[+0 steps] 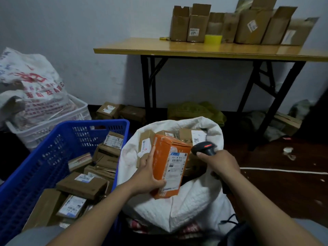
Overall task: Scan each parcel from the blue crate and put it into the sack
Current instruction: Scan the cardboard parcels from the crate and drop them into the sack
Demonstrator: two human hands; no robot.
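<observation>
My left hand [148, 176] grips an orange parcel [163, 162] upright over the open white sack [186, 201], its white label facing right. A black barcode scanner [204, 148] with a red light on top is held in my right hand [221, 166], its head close to the parcel's upper right corner. Several brown parcels [184, 134] lie inside the sack behind the orange one. The blue crate [35, 160] to the left holds several cardboard parcels [83, 185] with white labels.
A white crate [53, 125] with a printed plastic sack [32, 86] stands behind the blue crate. A wooden folding table [204, 48] at the back carries several open cardboard boxes [248, 23] and a yellow tape roll [213, 39]. Boxes lie on the dark floor under it.
</observation>
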